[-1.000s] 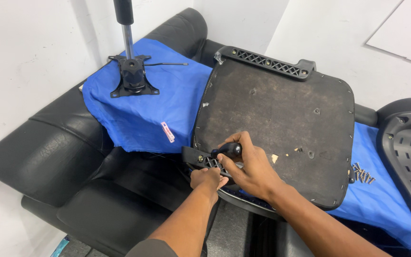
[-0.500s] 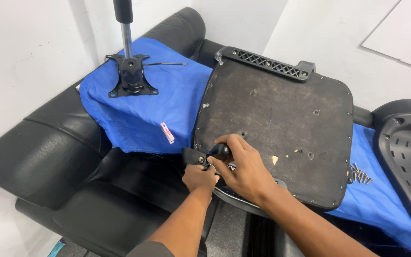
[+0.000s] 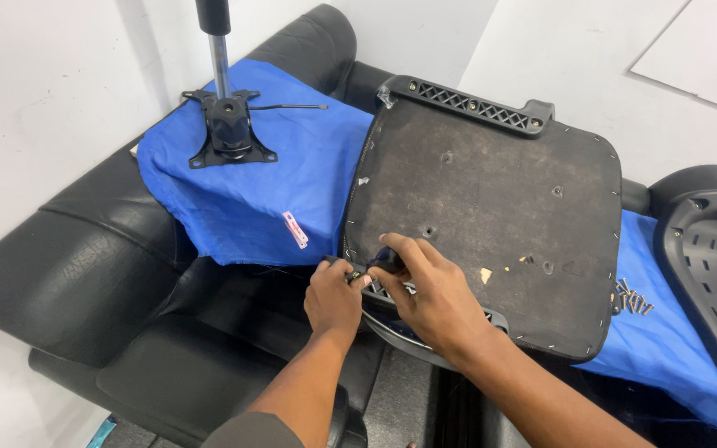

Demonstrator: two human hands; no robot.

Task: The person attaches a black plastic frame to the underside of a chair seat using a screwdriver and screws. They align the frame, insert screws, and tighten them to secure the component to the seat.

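An upturned chair seat [image 3: 491,191] with a dark fabric underside lies on a blue cloth over a black sofa. A black plastic bracket runs along its near edge. My right hand [image 3: 429,290] is shut on a black screwdriver handle [image 3: 385,260] at the near left corner of the seat. My left hand [image 3: 334,294] pinches the tool's tip or a small part against the bracket there; the part itself is hidden by my fingers.
A chair tilt mechanism with its gas cylinder [image 3: 224,124] stands on the blue cloth [image 3: 292,174] at the back left. Several loose screws [image 3: 632,299] lie on the cloth right of the seat. A black mesh chair back [image 3: 711,282] sits at far right.
Both hands stay at the seat's near left corner. The right hand has turned a little on the handle, and the view has shifted slightly.
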